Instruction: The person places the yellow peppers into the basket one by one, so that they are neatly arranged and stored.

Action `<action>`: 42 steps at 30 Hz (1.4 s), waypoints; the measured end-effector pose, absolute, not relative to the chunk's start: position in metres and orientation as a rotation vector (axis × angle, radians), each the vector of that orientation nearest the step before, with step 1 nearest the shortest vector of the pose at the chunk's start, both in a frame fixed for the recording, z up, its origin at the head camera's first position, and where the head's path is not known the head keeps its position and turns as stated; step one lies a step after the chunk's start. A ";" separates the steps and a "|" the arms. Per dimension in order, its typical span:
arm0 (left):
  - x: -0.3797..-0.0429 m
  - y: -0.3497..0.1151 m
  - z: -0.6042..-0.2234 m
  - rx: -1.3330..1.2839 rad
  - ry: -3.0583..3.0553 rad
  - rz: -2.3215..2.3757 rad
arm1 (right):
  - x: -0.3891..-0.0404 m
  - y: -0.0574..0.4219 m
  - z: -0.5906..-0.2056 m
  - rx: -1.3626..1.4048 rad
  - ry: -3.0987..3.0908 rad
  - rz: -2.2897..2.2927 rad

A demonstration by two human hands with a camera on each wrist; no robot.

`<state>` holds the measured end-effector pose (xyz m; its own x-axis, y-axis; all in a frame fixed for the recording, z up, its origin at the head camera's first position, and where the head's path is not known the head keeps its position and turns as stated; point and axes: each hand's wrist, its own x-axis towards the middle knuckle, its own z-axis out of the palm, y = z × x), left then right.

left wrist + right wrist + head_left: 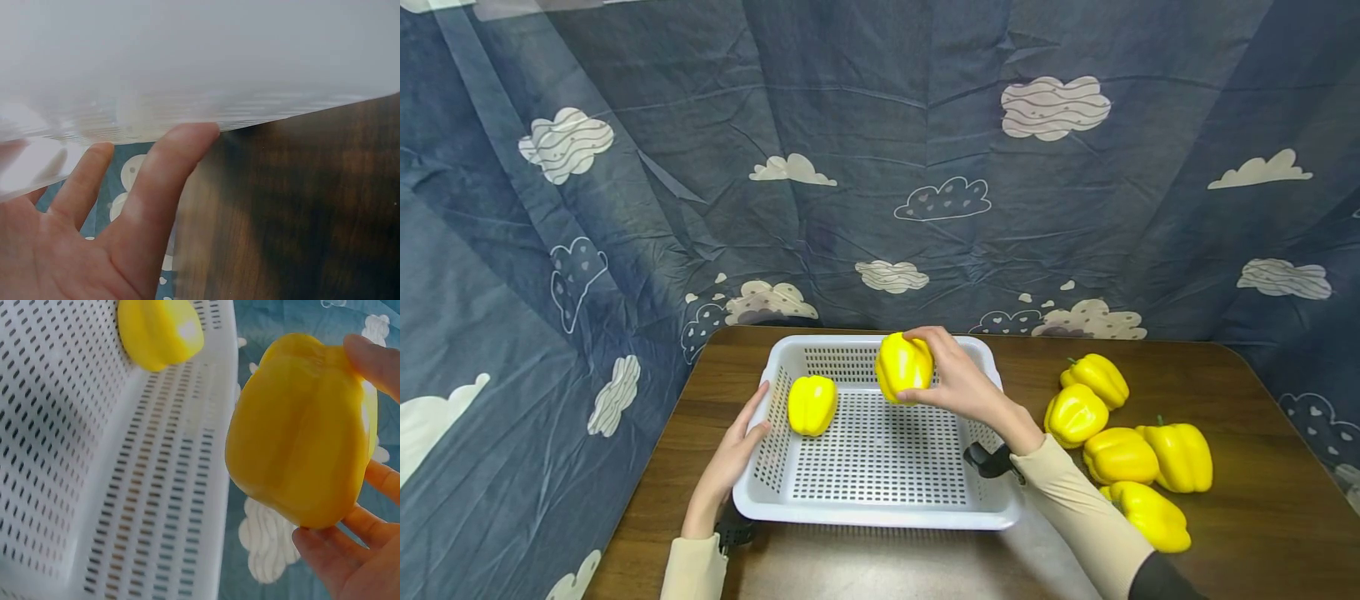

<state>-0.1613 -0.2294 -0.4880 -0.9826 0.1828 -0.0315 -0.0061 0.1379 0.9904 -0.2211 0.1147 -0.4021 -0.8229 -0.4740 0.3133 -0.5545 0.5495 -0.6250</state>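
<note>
A yellow bell pepper [901,368] is gripped by my right hand [957,380], thumb on one side and fingers on the other. In the right wrist view this pepper [300,434] hangs clear of the basket floor, its lobed surface toward the camera. The white perforated plastic basket [880,518] sits below it on the table. Inside, toward the left wall, lies another yellow bell pepper [812,407]. My left hand [727,457] rests against the basket's left side; its thumb [165,175] and fingers touch the outer wall with little bend.
Several yellow bell peppers [1122,456] lie grouped on the brown wooden table [1262,500] to the right of the basket. A dark blue curtain [865,225] with cloud prints hangs behind the table and along its left side.
</note>
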 end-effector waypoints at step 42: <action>-0.162 -0.230 -0.488 0.184 2.239 1.978 | -0.246 0.046 -0.473 0.856 -2.919 0.926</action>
<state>-0.1619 -0.2300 -0.4880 -0.9816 0.1886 -0.0295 -0.0060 0.1239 0.9923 -0.2459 0.0461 -0.4727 -0.8545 -0.5052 0.1213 -0.4827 0.6856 -0.5449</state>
